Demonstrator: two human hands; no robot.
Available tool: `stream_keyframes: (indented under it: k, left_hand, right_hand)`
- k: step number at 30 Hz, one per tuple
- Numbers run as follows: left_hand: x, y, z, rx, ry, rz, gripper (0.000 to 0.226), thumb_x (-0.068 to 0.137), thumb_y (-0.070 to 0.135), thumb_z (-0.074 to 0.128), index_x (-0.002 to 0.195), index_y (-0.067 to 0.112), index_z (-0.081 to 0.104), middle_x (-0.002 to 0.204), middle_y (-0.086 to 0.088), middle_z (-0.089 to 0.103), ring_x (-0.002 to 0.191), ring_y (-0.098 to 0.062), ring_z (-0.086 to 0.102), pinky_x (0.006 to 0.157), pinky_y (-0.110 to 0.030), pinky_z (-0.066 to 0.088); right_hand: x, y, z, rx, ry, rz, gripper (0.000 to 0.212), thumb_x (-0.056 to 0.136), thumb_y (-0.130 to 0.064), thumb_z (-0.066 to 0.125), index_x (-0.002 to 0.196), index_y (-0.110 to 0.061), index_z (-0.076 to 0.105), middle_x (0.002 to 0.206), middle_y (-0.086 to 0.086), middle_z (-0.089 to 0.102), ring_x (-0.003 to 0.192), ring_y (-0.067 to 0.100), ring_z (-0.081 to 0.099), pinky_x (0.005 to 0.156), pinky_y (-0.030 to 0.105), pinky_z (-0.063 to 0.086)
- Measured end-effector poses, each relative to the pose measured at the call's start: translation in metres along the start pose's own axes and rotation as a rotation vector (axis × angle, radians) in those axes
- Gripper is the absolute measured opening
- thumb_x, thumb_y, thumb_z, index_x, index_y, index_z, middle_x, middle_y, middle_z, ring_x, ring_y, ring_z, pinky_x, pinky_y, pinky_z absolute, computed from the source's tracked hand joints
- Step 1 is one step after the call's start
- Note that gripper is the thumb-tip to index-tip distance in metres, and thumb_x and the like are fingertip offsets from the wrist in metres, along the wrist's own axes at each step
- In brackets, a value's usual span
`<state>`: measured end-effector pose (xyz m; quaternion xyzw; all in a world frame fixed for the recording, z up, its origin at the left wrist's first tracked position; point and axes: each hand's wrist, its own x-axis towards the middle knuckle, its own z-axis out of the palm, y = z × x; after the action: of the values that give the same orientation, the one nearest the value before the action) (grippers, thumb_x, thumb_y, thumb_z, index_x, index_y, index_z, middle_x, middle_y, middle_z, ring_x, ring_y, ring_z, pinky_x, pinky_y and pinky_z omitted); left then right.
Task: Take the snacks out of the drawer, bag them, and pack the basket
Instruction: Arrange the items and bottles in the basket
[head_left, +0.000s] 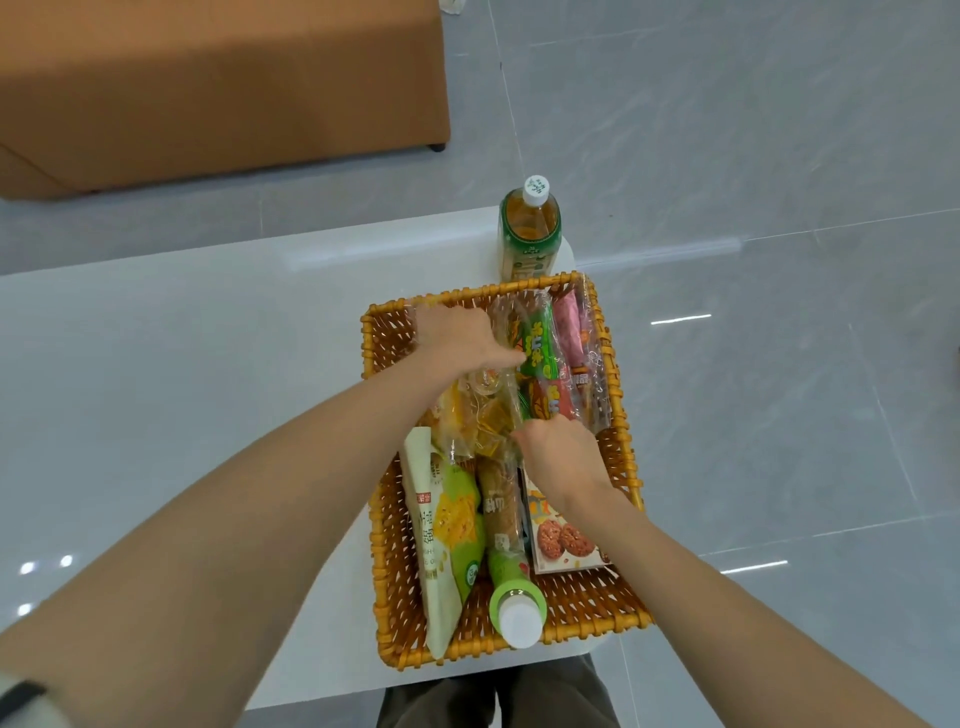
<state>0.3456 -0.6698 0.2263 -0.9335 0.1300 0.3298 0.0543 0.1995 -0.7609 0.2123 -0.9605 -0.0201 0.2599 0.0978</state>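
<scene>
Snacks (540, 358) in basket (395, 566) on table (182, 364); bottle (530, 228) behind

Single head-worn wide-angle view. We look forward and steeply down from over the near edge of the table (156, 364). Basket (383, 545) close, dead centre; table runs out to 9 o'clock; floor (779, 208) fills 12 to 4 o'clock; sofa (208, 78) far off at 11 o'clock.

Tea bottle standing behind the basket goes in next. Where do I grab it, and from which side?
Grip the tea bottle round its labelled body, below the shoulder, coming from the right. It stands upright just behind the basket, whose far rim blocks its lower near side; the white cap is small, probably a poor hold.
</scene>
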Motion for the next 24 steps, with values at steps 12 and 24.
stream_keyframes:
  k: [12, 24]
  left_hand:
    - [-0.001, 0.003, -0.001, -0.051, 0.275, -0.026, 0.028, 0.098, 0.018, 0.039, 0.08, 0.013, 0.059, 0.097, -0.008, 0.066, 0.097, -0.029, 0.059, 0.1, -0.045, 0.035]
    - [0.004, -0.033, -0.002, -0.412, 0.465, 0.024, 0.044, 0.1, 0.041, 0.036, 0.088, 0.004, 0.057, 0.085, -0.016, 0.061, 0.076, -0.029, 0.058, 0.065, -0.038, 0.048]
  right_hand:
    - [-0.006, -0.015, 0.011, 0.023, -0.038, -0.053, 0.022, 0.091, 0.003, 0.047, 0.104, -0.007, 0.063, 0.097, 0.012, 0.068, 0.091, 0.031, 0.065, 0.078, 0.038, 0.051]
    - [-0.017, -0.01, 0.028, 0.108, -0.051, 0.052, 0.019, 0.096, -0.005, 0.044, 0.108, -0.01, 0.058, 0.097, 0.013, 0.067, 0.088, 0.032, 0.065, 0.065, 0.036, 0.046]
